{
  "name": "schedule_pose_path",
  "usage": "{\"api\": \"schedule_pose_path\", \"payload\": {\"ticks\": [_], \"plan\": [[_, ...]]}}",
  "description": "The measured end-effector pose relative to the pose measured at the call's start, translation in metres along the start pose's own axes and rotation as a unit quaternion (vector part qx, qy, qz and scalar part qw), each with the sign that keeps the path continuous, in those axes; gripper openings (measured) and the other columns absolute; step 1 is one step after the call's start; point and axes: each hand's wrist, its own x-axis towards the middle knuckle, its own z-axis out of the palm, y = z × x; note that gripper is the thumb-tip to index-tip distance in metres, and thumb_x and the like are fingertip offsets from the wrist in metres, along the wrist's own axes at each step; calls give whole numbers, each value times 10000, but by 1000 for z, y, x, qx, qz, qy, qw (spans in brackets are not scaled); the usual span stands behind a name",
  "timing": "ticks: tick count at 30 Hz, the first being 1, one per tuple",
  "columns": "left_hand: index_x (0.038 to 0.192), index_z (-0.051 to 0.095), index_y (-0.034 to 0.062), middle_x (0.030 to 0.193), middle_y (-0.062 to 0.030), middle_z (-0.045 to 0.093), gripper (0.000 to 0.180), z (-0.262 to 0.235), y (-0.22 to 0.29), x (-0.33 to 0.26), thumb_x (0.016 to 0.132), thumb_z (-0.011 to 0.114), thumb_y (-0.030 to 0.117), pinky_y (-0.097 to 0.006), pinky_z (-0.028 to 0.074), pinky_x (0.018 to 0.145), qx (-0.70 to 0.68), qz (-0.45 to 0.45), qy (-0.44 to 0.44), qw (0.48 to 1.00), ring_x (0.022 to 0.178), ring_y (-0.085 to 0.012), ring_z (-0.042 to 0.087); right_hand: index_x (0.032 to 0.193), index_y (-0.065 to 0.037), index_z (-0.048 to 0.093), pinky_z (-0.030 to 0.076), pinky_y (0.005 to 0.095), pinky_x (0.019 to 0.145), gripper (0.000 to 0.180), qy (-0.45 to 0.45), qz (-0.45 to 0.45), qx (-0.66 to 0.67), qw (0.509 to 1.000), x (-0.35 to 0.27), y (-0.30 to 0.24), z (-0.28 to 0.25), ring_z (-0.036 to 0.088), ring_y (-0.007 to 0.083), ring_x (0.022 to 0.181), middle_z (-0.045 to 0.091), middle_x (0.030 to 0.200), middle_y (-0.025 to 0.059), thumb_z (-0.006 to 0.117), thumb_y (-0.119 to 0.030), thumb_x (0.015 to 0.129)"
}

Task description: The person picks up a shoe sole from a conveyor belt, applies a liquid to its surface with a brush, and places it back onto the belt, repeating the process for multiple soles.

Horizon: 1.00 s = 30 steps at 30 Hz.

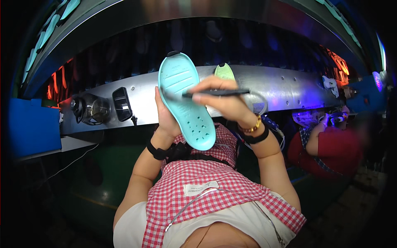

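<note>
A light turquoise shoe sole [191, 116] is held up above the near edge of the metal bench, its inner face toward me. It has ridges across the far part and small holes at the near end; a dark piece sits at its far tip. My left hand [165, 118] grips the sole along its left side, most fingers hidden behind it. In my right hand [226, 103] is a slim black-handled brush [229, 92], pinched between thumb and fingers. The brush's working end is blurred by motion over the middle of the sole.
On the metal bench [295, 84] lie a pale green sole [223, 72], a glass jug with a black lid [92, 109] and a black tray [122, 104]. More soles hang in dark racks beyond. A co-worker's arm and red clothing [335, 149] are at right, a blue box [35, 128] at left.
</note>
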Motion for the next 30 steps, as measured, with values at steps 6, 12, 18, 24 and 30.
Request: {"api": "schedule_pose_path", "payload": {"ticks": [6, 12, 18, 24, 30], "plan": [[1254, 376, 93, 1149, -122, 504, 760, -12, 5, -2, 815, 126, 660, -388, 432, 867, 94, 40, -21, 995, 997, -255, 522, 867, -4, 651, 463, 258, 748, 150, 27, 38, 86, 995, -4, -9, -5, 584, 129, 818, 628, 861, 80, 657, -35, 721], [1185, 425, 42, 998, -162, 563, 786, -6, 15, -2, 814, 98, 654, -388, 474, 757, 156, 166, -12, 974, 838, -283, 575, 864, -28, 661, 459, 276, 726, 193, -109, -48, 135, 984, -20, -14, -6, 587, 175, 783, 628, 838, 102, 669, 0, 673], [1180, 426, 40, 970, -181, 557, 856, -4, 31, 0, 763, 99, 712, -420, 466, 729, 140, 283, -82, 945, 813, -302, 561, 863, -26, 658, 452, 282, 772, 216, -160, -108, 48, 980, -24, -13, -9, 584, 173, 833, 634, 852, 88, 685, 13, 651], [1219, 404, 54, 1003, -206, 547, 887, 9, 35, 2, 736, 133, 747, -440, 454, 765, 157, 315, 39, 935, 829, -315, 564, 876, -22, 649, 440, 299, 808, 226, -96, -70, 46, 992, -26, -1, -9, 570, 187, 882, 631, 881, 88, 671, 29, 657], [1270, 351, 51, 1128, -229, 495, 853, 14, 43, -9, 773, 144, 712, -437, 439, 831, 106, 253, -88, 958, 957, -350, 535, 890, 18, 624, 445, 300, 836, 186, -46, 41, 217, 974, -32, 12, -9, 578, 198, 909, 626, 923, 127, 629, 26, 704]]}}
